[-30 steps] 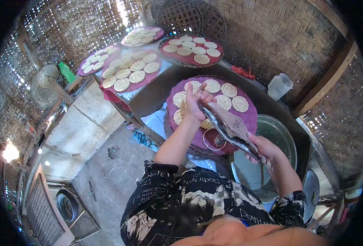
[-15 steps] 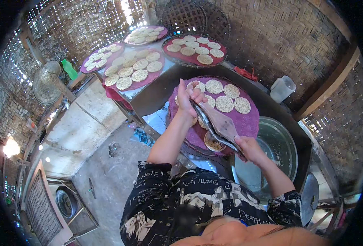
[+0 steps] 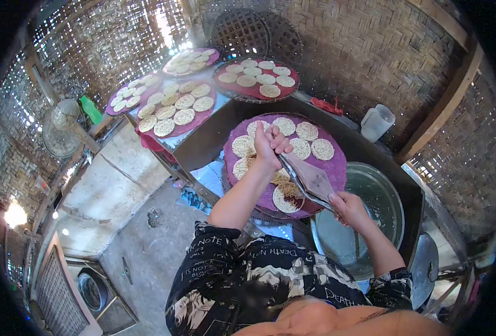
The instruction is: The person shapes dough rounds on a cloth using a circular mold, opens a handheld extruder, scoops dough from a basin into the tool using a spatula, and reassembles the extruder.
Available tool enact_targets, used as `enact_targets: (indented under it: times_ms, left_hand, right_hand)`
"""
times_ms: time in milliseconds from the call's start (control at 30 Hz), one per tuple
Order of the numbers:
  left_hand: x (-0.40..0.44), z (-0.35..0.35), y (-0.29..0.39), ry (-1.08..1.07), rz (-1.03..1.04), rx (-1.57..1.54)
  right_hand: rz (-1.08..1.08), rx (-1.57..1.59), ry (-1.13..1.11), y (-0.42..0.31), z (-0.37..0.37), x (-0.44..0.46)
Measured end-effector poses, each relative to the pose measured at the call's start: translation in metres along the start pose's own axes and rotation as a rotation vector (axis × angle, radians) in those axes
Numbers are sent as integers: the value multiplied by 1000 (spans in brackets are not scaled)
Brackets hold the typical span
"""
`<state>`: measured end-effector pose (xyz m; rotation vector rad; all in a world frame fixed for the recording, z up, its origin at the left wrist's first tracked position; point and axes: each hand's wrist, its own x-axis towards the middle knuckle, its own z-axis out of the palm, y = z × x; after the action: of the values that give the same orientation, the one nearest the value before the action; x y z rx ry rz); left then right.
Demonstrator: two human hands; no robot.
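Both fists are closed on a long hand press [image 3: 311,178] with two flat, tapered halves, held slantwise over a round tray. My left hand [image 3: 271,147] grips its far end, thumb pointing up. My right hand [image 3: 349,209] wraps round its near end. Under the press, thin brownish strands hang down into a pale ring mould [image 3: 288,198], partly filled with strands. The ring lies on a purple cloth [image 3: 335,166] covering the tray. Several pale round noodle cakes [image 3: 322,149] lie on that cloth, some partly hidden by my left hand and forearm.
Beside the tray on the right stands a large metal basin [image 3: 392,196]. More cake-laden trays stand behind: a red-lined one [image 3: 257,92] and a pink-clothed one [image 3: 189,122]. A translucent plastic jug [image 3: 378,122] and a red plastic bag [image 3: 326,105] rest along the back ledge.
The view has shifted slightly. Both hands still hold the press, its halves now look closer together, and a bundle of strands now hangs over the ring mould.
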<state>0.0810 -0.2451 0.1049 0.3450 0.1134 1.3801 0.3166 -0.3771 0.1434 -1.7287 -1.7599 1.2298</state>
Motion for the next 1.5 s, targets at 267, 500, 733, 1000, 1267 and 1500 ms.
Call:
enact_targets:
  times_ms: [267, 500, 733, 1000, 1267, 1500]
  left_hand:
    - [-36, 34, -9, 168, -320, 716]
    - [-65, -22, -36, 19, -373, 1128]
    - [-94, -17, -22, 20, -131, 2070]
    - [-68, 73, -23, -482, 833, 2111]
    - [-35, 176, -75, -757, 1463, 2135]
    - [-65, 167, -77, -1257, 408, 2107]
  right_hand:
    - [-109, 292, -59, 14, -2, -4]
    - [-210, 249, 58, 16, 6, -1]
    - [-209, 294, 160, 18, -2, -11]
    - [-322, 349, 183, -18, -16, -21]
    - [-1095, -477, 1108, -105, -93, -49]
    - [-1253, -701, 689, -66, -64, -111]
